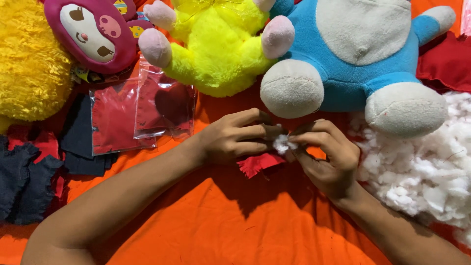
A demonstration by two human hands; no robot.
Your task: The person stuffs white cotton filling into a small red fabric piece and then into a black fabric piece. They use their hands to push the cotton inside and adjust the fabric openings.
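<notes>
Stuffing tuft (281,144), small and white, sits pinched between the fingertips of both hands, which meet over the orange sheet (221,225). The left hand (230,137) curls its fingers toward the tuft and also seems to grip the red felt piece (260,163) that juts out below it (fringed along its lower edge); the right hand (326,157) closes thumb and forefinger on the tuft from the other side. Just beyond the knuckles lie the grey feet of a blue plush (353,64), lying belly-up. Beside the right hand, past its wrist, spreads a heap of white stuffing (427,167), touching the blue plush's foot. Beyond the left hand sits a yellow plush (221,49) with pink paws, and nearer that forearm two clear bags (142,113) hold red pieces. Farther out on the left side are a maroon plush (95,32), a shaggy yellow toy (29,64) and dark blue cloth scraps (24,181).
</notes>
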